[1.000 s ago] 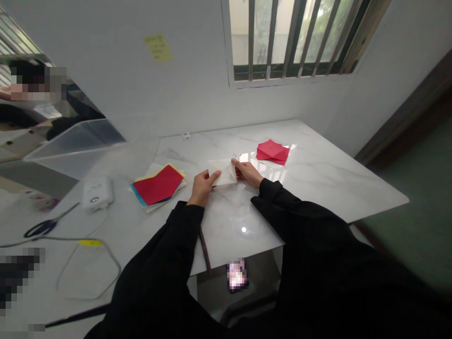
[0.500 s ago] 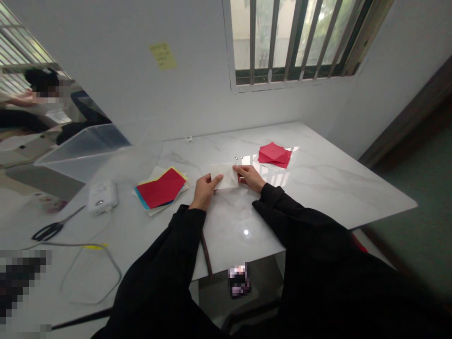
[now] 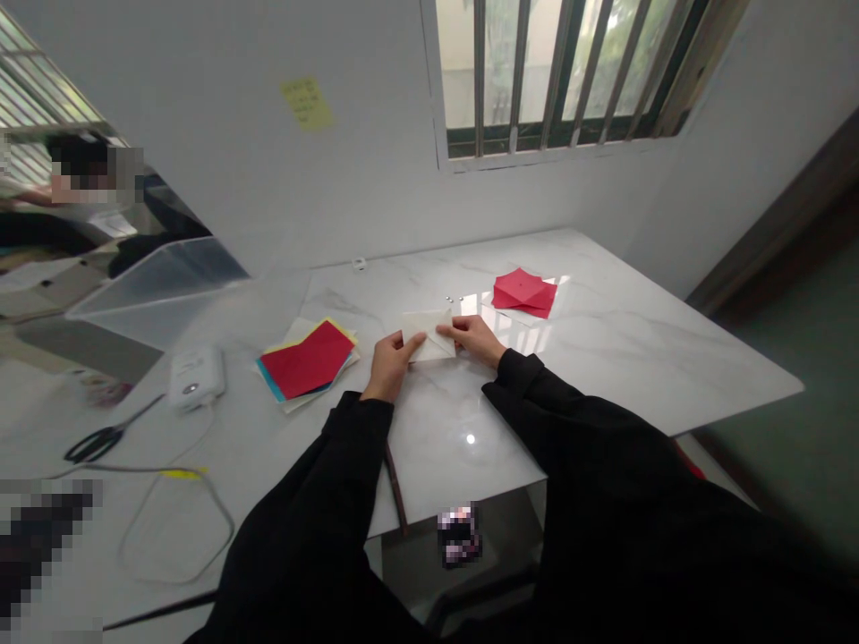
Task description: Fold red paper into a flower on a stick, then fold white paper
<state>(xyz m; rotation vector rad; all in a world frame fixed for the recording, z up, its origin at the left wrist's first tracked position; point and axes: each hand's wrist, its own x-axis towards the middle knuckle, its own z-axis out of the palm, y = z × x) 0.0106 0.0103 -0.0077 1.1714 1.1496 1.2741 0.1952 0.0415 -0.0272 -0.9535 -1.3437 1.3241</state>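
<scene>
A small cream envelope (image 3: 429, 349) is held between my two hands just over the marble-patterned table (image 3: 456, 483). My left hand (image 3: 391, 362) pinches its left end, thumb lying on top. At the right side my right hand (image 3: 478, 337) grips it, with the thumb on the right part of the paper. Diagonal fold lines show on the envelope's face; the fingers beneath it are hidden. To the left lies a stack of coloured paper (image 3: 305, 360), red on top with blue, yellow and white edges. Red envelopes (image 3: 523, 291) rest in a small pile at the far right.
Small shiny bits (image 3: 451, 300) lie behind my hands. At the left are black-handled scissors (image 3: 100, 441), a white power adapter (image 3: 196, 377) with a cable, and a clear plastic bin (image 3: 161, 286). A person (image 3: 84, 170) sits beyond. A wall with a barred window (image 3: 550, 76) bounds the back.
My right thumb has shifted left and down from the envelope's top right corner onto its face. The diagonal folds show more clearly now. My left hand keeps its grip.
</scene>
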